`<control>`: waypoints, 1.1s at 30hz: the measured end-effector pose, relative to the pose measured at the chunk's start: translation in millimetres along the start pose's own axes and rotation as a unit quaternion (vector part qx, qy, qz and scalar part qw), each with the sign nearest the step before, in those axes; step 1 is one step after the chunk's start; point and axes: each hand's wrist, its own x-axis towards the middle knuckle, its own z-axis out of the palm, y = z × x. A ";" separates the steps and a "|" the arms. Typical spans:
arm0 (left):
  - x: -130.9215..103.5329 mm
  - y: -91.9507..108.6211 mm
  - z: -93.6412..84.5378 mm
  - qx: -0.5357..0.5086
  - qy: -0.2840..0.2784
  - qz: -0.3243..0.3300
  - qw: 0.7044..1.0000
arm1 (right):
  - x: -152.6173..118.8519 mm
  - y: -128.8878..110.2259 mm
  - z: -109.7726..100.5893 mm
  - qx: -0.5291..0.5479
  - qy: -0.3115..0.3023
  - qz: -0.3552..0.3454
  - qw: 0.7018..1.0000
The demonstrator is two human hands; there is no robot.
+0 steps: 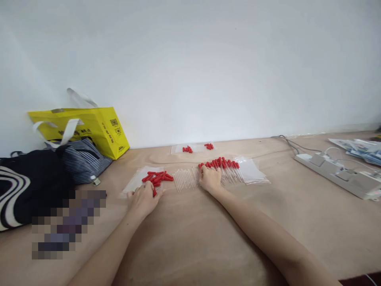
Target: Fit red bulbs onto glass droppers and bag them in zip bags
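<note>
My left hand (144, 199) is closed beside a loose pile of red, elongated pieces (157, 177), with one red piece (154, 192) showing between its thumb and fingers. The pile lies on a clear plastic bag (131, 186). To its right, thin white sticks (185, 179) lie side by side in a row. My right hand (210, 178) is closed at the right end of this row, its fingertips at a red piece; the exact grip is partly hidden. Just right of it are red-tipped sticks (226, 163), lying beside more clear plastic bags (253, 171).
Against the wall, two small red groups (187, 149) lie on plastic. A yellow bag (110, 135), a striped pouch (86, 159) and a black bag (32, 182) stand at left. A white power strip (336, 174) with cables and several packets (360, 149) lie at right.
</note>
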 end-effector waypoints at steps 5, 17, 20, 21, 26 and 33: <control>2.4 0.1 1.5 0.016 -0.019 0.001 1.000 | -1.5 -0.5 -1.0 -0.002 0.005 -0.010 1.000; -19.5 27.2 3.9 0.013 0.087 0.120 0.989 | 3.8 -21.4 -3.8 -0.019 -0.038 0.036 0.998; -21.3 31.8 12.1 -0.011 0.138 0.172 0.975 | 7.2 -23.5 -1.3 -0.018 -0.051 0.046 0.997; -21.9 32.8 14.4 -0.025 0.152 0.189 0.970 | 7.8 -23.8 -1.3 -0.017 -0.053 0.048 0.997; -26.1 38.4 23.3 -0.094 0.154 0.259 0.949 | 1.2 -17.0 -10.5 -0.007 -0.037 0.041 0.998; -30.0 45.4 33.9 -0.149 0.115 0.300 0.935 | -49.4 30.2 -24.4 0.159 -0.013 -0.180 0.971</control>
